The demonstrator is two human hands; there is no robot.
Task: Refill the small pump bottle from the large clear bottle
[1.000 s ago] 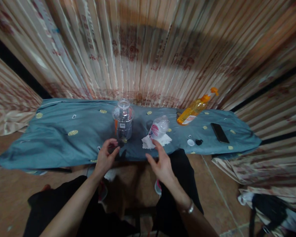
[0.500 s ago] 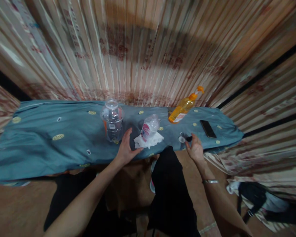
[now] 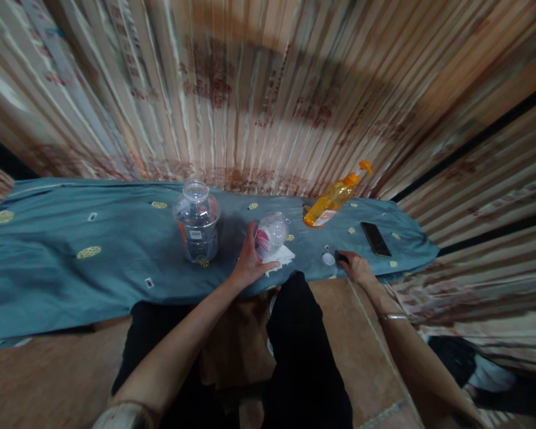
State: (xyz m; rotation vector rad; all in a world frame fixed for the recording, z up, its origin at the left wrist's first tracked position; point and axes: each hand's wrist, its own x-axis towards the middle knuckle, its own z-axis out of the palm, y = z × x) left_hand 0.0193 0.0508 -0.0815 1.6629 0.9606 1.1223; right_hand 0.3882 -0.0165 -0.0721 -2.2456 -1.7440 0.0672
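Observation:
A small clear plastic bottle (image 3: 273, 231) with a pink label stands on a crumpled white tissue (image 3: 282, 257). My left hand (image 3: 248, 262) is curled around the bottle's left side, thumb in front and fingers behind. Farther right, my right hand (image 3: 358, 268) pinches a small black object (image 3: 342, 258) at the cloth; its kind is too small to tell. Just left of those fingertips lies a white round cap (image 3: 328, 258).
A large clear jar (image 3: 197, 229) stands to the left on the blue patterned cloth (image 3: 120, 268). Behind on the right are an orange pump bottle (image 3: 331, 202) and a black phone (image 3: 376, 239). A pleated curtain (image 3: 250, 119) hangs along the back.
My left hand has moved right from beside the small bottle and closed around it. My right hand stays near the cap, lower now, with the black object at its fingertips.

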